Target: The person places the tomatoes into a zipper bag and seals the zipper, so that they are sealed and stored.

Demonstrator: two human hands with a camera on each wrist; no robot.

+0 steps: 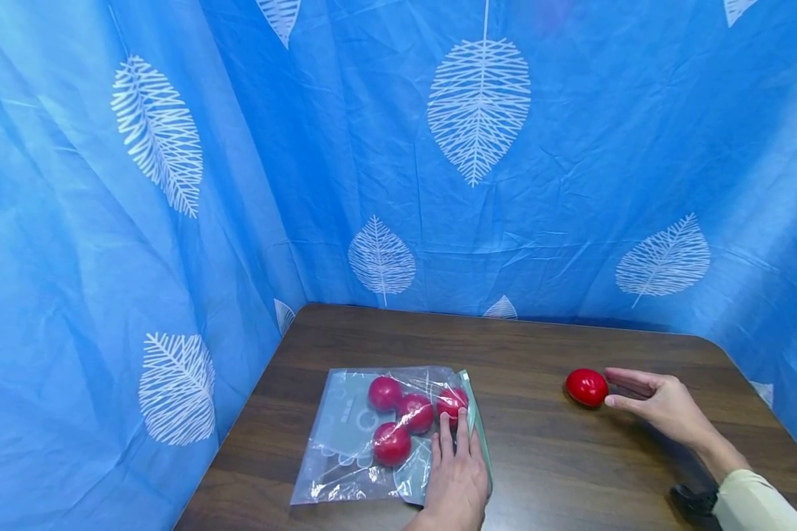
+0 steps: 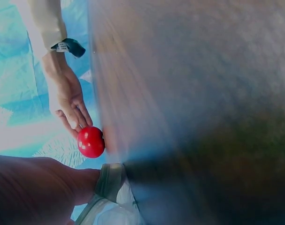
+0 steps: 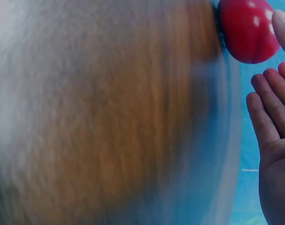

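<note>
A clear zip bag (image 1: 342, 476) with a pale green strip (image 1: 477, 420) along its right-hand mouth lies flat on the table. Several red tomatoes (image 1: 392, 444) are inside it, one (image 1: 452, 403) close to the mouth by my left fingertips. My left hand (image 1: 457, 479) holds the bag at its mouth, fingers over the plastic; in the left wrist view the thumb (image 2: 86, 183) is partly behind the strip. A glossy tomato (image 1: 587, 388) sits on the table to the right. My right hand (image 1: 671, 409) is beside it, thumb and fingers apart at its right side.
The dark wooden table (image 1: 531, 457) has rounded far corners. A blue curtain (image 1: 558, 147) with white leaf prints hangs behind it and along the left and right. A black strap (image 1: 694, 505) is at the right wrist, near a pale sleeve (image 1: 760, 505).
</note>
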